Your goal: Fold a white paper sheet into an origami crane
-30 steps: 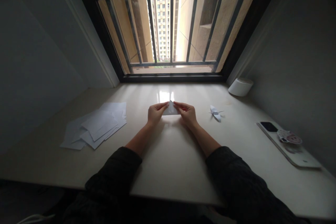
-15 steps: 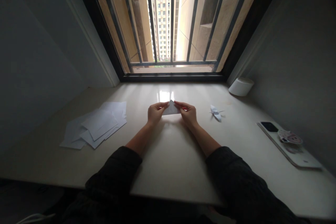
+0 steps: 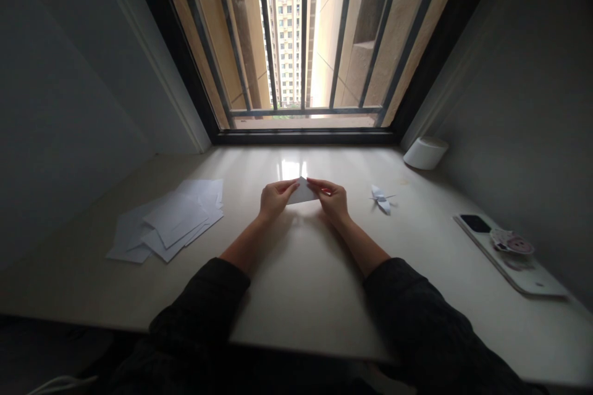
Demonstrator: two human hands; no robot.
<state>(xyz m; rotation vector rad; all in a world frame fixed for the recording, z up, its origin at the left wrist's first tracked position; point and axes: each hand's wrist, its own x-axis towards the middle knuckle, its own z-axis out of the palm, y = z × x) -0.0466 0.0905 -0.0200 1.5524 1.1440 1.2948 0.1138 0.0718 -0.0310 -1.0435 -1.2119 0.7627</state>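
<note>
A small white paper (image 3: 302,193), folded into a triangle with its tip pointing away from me, rests on the pale desk (image 3: 306,284) near the window. My left hand (image 3: 275,200) pinches its left side with thumb and fingers closed. My right hand (image 3: 332,200) pinches its right side the same way. Both forearms reach out from dark sleeves.
A loose pile of white sheets (image 3: 167,226) lies at the left. A folded paper crane (image 3: 382,200) sits right of my hands. A white round container (image 3: 425,152) stands at the back right, and a phone with a sticker (image 3: 507,250) lies along the right edge. A barred window (image 3: 306,55) faces me.
The paper's tip has tilted down a little between my fingers. Both hands stay in the same place.
</note>
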